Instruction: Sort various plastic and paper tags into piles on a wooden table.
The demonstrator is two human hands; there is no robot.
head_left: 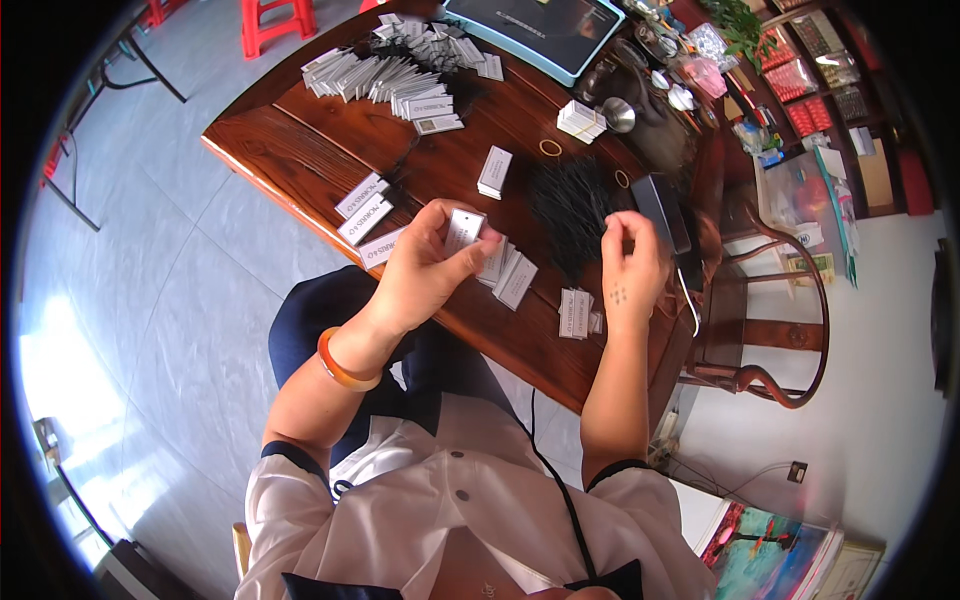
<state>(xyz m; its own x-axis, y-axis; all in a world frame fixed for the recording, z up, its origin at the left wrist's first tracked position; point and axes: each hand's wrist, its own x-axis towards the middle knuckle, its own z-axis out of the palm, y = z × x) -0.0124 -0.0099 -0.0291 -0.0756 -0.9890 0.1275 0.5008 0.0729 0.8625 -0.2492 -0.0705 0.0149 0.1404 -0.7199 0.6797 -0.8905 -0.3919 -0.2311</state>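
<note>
My left hand [425,265] pinches a white hang tag [463,229] with a small hole near its top end, held above the table's near edge. My right hand [637,262] is closed, thumb against fingertips, beside a heap of black strings [572,205]; whatever lies in the pinch is too small to make out. Between the hands, loose tags [515,280] overlap on the wood, and a small stack of tags [575,313] sits near my right wrist. Another tag stack [495,170] lies farther back. Tags with black strings [364,217] are left of my left hand.
A large pile of strung tags [385,85] covers the far left of the wooden table [270,140]. Behind are a white stack of cards [581,122], rubber bands [550,148], and a blue-edged board [540,30]. A black box [662,212] and wooden chair [780,335] are at the right.
</note>
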